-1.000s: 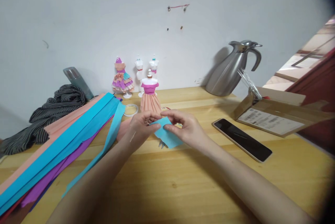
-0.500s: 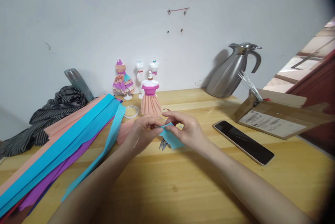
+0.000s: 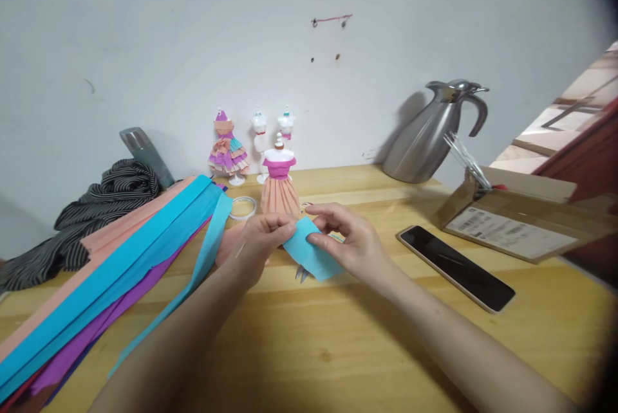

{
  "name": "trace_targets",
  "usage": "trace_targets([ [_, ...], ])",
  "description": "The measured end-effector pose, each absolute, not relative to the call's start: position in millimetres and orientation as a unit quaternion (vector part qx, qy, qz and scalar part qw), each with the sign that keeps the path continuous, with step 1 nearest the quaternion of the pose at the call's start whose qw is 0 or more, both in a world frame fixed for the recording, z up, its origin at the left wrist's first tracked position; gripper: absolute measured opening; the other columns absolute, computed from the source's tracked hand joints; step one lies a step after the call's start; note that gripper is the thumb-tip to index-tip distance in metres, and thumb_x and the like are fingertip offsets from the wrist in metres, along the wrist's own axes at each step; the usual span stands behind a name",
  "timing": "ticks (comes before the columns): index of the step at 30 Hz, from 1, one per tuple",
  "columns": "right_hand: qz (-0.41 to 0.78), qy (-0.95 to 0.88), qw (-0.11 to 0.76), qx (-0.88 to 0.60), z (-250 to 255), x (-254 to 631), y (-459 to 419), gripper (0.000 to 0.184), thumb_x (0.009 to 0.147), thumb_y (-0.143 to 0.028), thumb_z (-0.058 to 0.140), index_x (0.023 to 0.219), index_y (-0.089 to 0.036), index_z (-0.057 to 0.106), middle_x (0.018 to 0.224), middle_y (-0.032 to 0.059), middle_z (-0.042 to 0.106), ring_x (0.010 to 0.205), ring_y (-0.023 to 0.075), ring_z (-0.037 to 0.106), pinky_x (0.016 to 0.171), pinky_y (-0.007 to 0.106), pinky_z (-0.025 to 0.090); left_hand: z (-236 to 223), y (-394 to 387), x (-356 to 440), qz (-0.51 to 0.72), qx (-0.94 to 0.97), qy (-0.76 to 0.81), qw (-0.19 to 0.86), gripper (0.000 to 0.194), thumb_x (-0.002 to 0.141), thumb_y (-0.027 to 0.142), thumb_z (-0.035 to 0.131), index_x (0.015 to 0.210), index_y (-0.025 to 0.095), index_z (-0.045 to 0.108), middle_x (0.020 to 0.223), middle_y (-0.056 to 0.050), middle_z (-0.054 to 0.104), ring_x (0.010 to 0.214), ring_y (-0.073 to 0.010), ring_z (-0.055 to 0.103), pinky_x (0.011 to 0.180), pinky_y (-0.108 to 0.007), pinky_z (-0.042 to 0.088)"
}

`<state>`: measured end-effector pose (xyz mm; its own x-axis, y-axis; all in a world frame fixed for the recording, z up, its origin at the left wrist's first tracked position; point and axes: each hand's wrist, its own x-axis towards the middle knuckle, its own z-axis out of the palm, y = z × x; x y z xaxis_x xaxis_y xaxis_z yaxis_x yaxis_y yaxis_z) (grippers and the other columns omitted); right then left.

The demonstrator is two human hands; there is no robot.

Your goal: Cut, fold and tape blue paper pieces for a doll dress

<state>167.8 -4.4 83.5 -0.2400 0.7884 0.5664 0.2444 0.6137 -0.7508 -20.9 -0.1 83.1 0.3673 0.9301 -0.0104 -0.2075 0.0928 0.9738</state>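
Between my two hands a small piece of light-blue crepe paper (image 3: 313, 252) is held just above the table. My left hand (image 3: 258, 246) pinches its left upper edge between thumb and fingers. My right hand (image 3: 355, 242) grips it from the right, the thumb lying over its face. Partly covered by the paper, a pair of scissors (image 3: 301, 273) shows only its blade tips. Right behind my hands stands a mini dress form (image 3: 279, 188) in a magenta top and a pleated peach skirt. A peach paper piece (image 3: 228, 244) lies behind my left hand.
Long crepe paper strips (image 3: 125, 258) and a striped cloth (image 3: 106, 207) cover the left side. A tape roll (image 3: 243, 208) and more dress forms (image 3: 228, 149) stand at the back. To the right are a phone (image 3: 456, 268), a cardboard box (image 3: 512, 229) and a steel jug (image 3: 422, 136).
The blue paper, bunched at its top edge between my fingertips before, is now spread flatter with more of its face showing. My hands have moved slightly apart.
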Motion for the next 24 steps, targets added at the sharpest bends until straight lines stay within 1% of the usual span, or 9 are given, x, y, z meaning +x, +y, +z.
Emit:
trace_targets([
  [3,0.251,-0.757,0.501,-0.335,84.2,167.9,-4.8,0.021,0.077,-0.015,0.061,0.097,-0.021,0.065,0.078,0.0018,0.064,0.068,0.0140,0.060,0.063,0.027,0.051,82.3,0.6,-20.0,0.438,0.500,0.345,0.663,0.023,0.074,0.035,0.073,0.075,0.012,0.068,0.066,-0.003,0.066,0.063,-0.0133,0.059,0.066,-0.027,0.046],
  [6,0.250,-0.764,0.484,-0.347,84.5,168.1,-4.2,0.022,0.077,-0.015,0.062,0.098,-0.020,0.066,0.078,0.0025,0.066,0.067,0.0138,0.059,0.063,0.027,0.050,83.8,0.6,-18.3,0.444,0.514,0.354,0.643,0.022,0.074,0.034,0.072,0.072,0.012,0.069,0.064,-0.002,0.066,0.061,-0.0128,0.059,0.065,-0.027,0.046],
  [9,0.265,-0.764,0.465,-0.361,82.7,168.3,-2.6,0.024,0.076,-0.015,0.062,0.098,-0.019,0.068,0.075,0.0017,0.066,0.065,0.0135,0.059,0.062,0.027,0.050,86.2,1.0,-16.8,0.456,0.553,0.384,0.581,0.018,0.073,0.031,0.071,0.072,0.013,0.070,0.065,-0.002,0.067,0.062,-0.0120,0.057,0.064,-0.025,0.045],
  [12,0.285,-0.755,0.455,-0.375,80.0,168.3,-0.8,0.021,0.074,-0.017,0.063,0.093,-0.018,0.070,0.068,0.0003,0.064,0.061,0.0134,0.058,0.059,0.027,0.048,87.2,2.1,-16.1,0.466,0.594,0.409,0.512,0.014,0.072,0.027,0.070,0.070,0.013,0.071,0.067,-0.002,0.068,0.064,-0.0118,0.056,0.063,-0.023,0.043],
  [14,0.298,-0.747,0.458,-0.380,78.9,168.1,-0.1,0.018,0.074,-0.017,0.063,0.091,-0.018,0.069,0.068,0.0005,0.064,0.062,0.0137,0.059,0.059,0.027,0.048,86.8,2.9,-15.9,0.469,0.608,0.411,0.492,0.012,0.071,0.026,0.069,0.069,0.014,0.071,0.067,-0.002,0.068,0.064,-0.0119,0.056,0.062,-0.023,0.042],
  [18,0.312,-0.737,0.466,-0.378,80.1,166.9,-0.7,0.013,0.074,-0.019,0.062,0.086,-0.019,0.068,0.070,0.0007,0.065,0.064,0.0137,0.059,0.060,0.026,0.047,85.8,4.3,-15.1,0.459,0.605,0.415,0.501,0.014,0.071,0.028,0.067,0.068,0.014,0.069,0.062,0.000,0.065,0.059,-0.0111,0.054,0.058,-0.023,0.041],
  [21,0.321,-0.737,0.458,-0.380,83.4,166.1,-2.0,0.004,0.075,-0.021,0.060,0.075,-0.018,0.063,0.065,-0.0002,0.061,0.061,0.0128,0.055,0.058,0.026,0.044,86.6,4.2,-13.0,0.454,0.591,0.429,0.510,0.016,0.067,0.029,0.068,0.062,0.014,0.066,0.056,0.001,0.061,0.055,-0.0098,0.051,0.056,-0.022,0.039],
  [24,0.343,-0.744,0.424,-0.386,86.8,167.8,-2.0,0.010,0.075,-0.021,0.058,0.066,-0.018,0.057,0.060,-0.0009,0.056,0.058,0.0120,0.051,0.056,0.025,0.041,87.7,1.8,-9.2,0.452,0.567,0.450,0.521,0.017,0.063,0.029,0.069,0.059,0.014,0.064,0.053,0.003,0.058,0.053,-0.0091,0.049,0.053,-0.021,0.037],
])
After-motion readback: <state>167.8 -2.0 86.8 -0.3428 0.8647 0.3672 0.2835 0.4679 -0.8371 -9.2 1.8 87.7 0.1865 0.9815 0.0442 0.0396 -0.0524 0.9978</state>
